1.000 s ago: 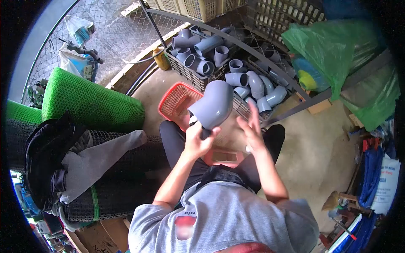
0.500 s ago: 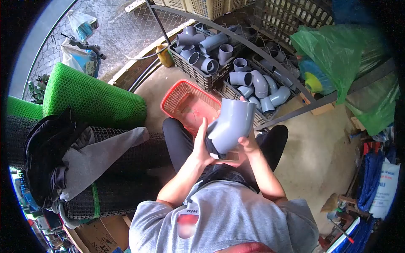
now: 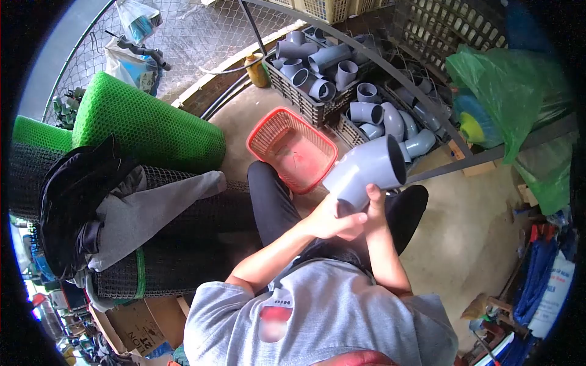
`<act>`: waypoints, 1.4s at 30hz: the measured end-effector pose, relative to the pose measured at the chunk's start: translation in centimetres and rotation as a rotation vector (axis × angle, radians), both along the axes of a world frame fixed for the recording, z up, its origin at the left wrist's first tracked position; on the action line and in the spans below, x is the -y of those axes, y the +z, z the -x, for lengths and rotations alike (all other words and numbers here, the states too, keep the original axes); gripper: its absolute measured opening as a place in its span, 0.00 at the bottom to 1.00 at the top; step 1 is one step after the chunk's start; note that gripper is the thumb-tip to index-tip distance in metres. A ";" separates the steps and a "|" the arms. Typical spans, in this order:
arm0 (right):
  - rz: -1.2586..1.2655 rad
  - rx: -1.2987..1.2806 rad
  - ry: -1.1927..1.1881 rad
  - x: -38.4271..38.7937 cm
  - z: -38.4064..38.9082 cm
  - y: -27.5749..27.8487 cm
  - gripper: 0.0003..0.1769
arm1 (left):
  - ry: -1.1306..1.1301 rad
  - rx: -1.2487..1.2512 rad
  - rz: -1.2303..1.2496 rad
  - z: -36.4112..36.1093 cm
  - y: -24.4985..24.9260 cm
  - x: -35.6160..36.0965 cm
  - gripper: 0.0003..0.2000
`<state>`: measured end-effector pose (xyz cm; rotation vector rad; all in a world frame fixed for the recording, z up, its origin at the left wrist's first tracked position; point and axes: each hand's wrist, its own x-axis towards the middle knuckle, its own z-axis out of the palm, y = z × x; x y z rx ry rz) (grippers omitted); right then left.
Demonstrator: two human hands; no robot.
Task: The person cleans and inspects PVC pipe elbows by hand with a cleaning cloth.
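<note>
A large grey plastic pipe elbow [image 3: 366, 168] is held above my lap, one dark open end facing right. My left hand [image 3: 329, 221] is closed on its lower part from the left, thumb pointing right. From the right, my right hand [image 3: 375, 213] grips the same lower part with its thumb up against the pipe wall. The fingers beneath the elbow are partly hidden. Just beyond my left knee a red plastic basket [image 3: 334, 152] stands on the floor, with no fittings visible inside it.
Black crates [image 3: 314, 113] full of grey pipe fittings stand ahead beside a metal bar [image 3: 448, 128]. Green mesh rolls [image 3: 146, 122] and a grey and black garment [image 3: 152, 207] lie to the left. Green plastic bags [image 3: 488, 79] hang at right.
The elbow has turned in my hands, its upper opening swinging from facing up to facing right. Both hands have shifted their hold. The camera view has moved slightly, so surroundings appear further right.
</note>
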<state>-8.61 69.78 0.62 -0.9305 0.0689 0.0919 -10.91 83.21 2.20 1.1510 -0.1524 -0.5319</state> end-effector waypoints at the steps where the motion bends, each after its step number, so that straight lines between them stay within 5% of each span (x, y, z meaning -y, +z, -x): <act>1: -0.103 0.020 0.025 -0.2 0.0 -0.1 0.46 | -0.028 -0.076 0.119 -0.3 -0.1 -0.5 0.43; 5: -0.163 0.066 0.100 0.7 -0.5 -3.8 0.49 | 0.082 -0.296 0.518 -0.6 0.9 -1.3 0.40; 7: -0.065 0.062 0.012 0.3 -0.9 -2.6 0.50 | 0.169 -0.298 0.518 -1.5 2.2 -1.9 0.37; 10: -0.034 0.036 0.031 0.1 -2.5 -3.3 0.51 | 0.256 -0.192 0.153 -2.2 0.6 -2.3 0.33; 12: -0.041 0.002 0.084 0.1 -2.6 -2.6 0.51 | 0.087 0.110 -0.269 -2.3 0.2 -3.0 0.30; 14: -0.209 -0.263 0.242 0.3 -1.3 -2.4 0.52 | 0.009 0.661 -0.461 -2.3 0.7 -2.3 0.26; 16: -0.331 -0.237 0.307 -0.3 -0.7 -2.1 0.57 | -0.004 0.694 -0.474 -1.6 0.2 -1.0 0.26; 18: -0.287 -0.202 0.310 -0.3 -0.8 -1.4 0.59 | 0.021 0.509 -0.280 -1.2 0.2 -0.2 0.26; 20: -0.273 -0.142 0.268 -0.4 -0.9 -1.4 0.59 | 0.126 -0.249 0.163 -0.9 0.4 0.1 0.28; 25: -0.156 0.037 0.095 1.9 -3.6 -3.0 0.59 | 0.159 -0.402 0.437 -0.8 1.3 -1.4 0.23; 30: -0.199 -0.128 -0.066 5.3 -4.5 -5.3 0.42 | 0.444 -0.334 0.417 -1.9 -1.7 -5.0 0.19; 32: -0.086 -0.189 -0.091 5.3 -4.1 -6.3 0.51 | 0.770 -0.153 0.276 -3.6 -2.8 -5.7 0.18; 34: -0.022 -0.164 0.084 3.8 -2.5 -7.0 0.48 | 0.806 -0.045 0.264 -4.9 -1.0 -4.9 0.18; 36: 0.074 -0.078 0.209 2.3 -1.6 -9.9 0.46 | 0.709 0.330 -0.098 -6.1 -1.2 -3.6 0.22; 38: 0.213 0.055 0.084 -0.2 -0.8 -7.7 0.44 | 0.441 0.881 -0.670 -6.2 1.4 -2.4 0.25; 42: 0.090 0.074 0.140 0.8 -1.8 -5.5 0.40 | 0.296 0.945 -0.664 -5.6 2.1 -2.0 0.31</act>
